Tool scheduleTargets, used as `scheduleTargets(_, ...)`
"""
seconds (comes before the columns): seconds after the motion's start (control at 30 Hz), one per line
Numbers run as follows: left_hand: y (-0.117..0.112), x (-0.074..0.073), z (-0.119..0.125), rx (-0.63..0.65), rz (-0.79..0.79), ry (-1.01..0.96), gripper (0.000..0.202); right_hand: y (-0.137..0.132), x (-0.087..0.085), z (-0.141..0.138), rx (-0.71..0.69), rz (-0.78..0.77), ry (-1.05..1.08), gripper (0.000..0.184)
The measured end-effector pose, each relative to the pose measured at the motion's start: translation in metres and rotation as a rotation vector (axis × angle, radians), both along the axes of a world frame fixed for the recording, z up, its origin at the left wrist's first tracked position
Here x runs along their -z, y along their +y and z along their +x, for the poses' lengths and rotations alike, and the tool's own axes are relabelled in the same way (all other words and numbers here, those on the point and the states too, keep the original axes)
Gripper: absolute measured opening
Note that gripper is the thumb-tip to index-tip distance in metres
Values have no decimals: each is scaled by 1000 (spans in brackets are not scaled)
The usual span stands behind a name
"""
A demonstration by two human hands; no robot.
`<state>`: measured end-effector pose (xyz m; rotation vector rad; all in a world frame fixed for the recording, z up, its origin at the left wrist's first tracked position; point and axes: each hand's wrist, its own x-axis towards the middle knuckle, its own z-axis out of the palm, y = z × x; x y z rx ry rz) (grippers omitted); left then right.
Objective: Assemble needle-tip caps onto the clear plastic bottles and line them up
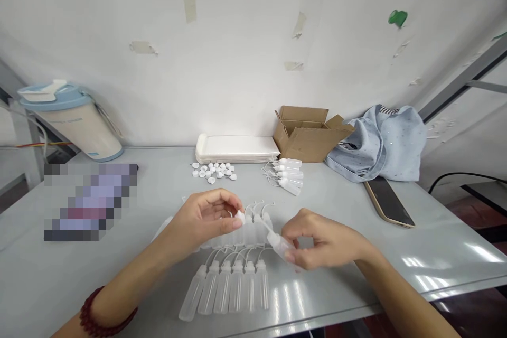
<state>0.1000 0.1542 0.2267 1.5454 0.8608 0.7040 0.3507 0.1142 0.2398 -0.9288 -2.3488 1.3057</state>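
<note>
My left hand (212, 215) pinches a small white cap (240, 217) between thumb and forefinger. Fingers closed, my right hand (317, 240) grips a clear plastic squeeze bottle (280, 245), tilted with its white neck toward the cap. A row of similar bottles (231, 288) lies side by side in front of me, thin cords looping from their necks. Behind it a second bottle row (253, 227) is partly covered by my left hand. Loose white caps (214, 170) are scattered farther back. Several more bottles (289, 173) lie in a small heap at the back right.
A stack of white trays (237, 148) and an open cardboard box (304, 140) stand against the wall. To the right are a light blue bag (384, 142) and a phone (388, 200). A large tumbler (79, 121) and a blurred-out item (91, 200) sit left.
</note>
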Motion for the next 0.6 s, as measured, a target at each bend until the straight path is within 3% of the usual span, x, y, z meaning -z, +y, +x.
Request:
scheduleTargets(0.13, -4, -2, 3, 54, -147, -104, 16, 1, 2, -2, 92, -56, 106, 34)
scheduleTargets(0.37, -11, 2, 13, 39, -147, -197, 9, -2, 12, -13, 117, -115, 98, 29)
scheduleTargets(0.6, -14, 6, 16, 31, -148, -147, 11, 1, 15, -18, 137, -92, 23, 29)
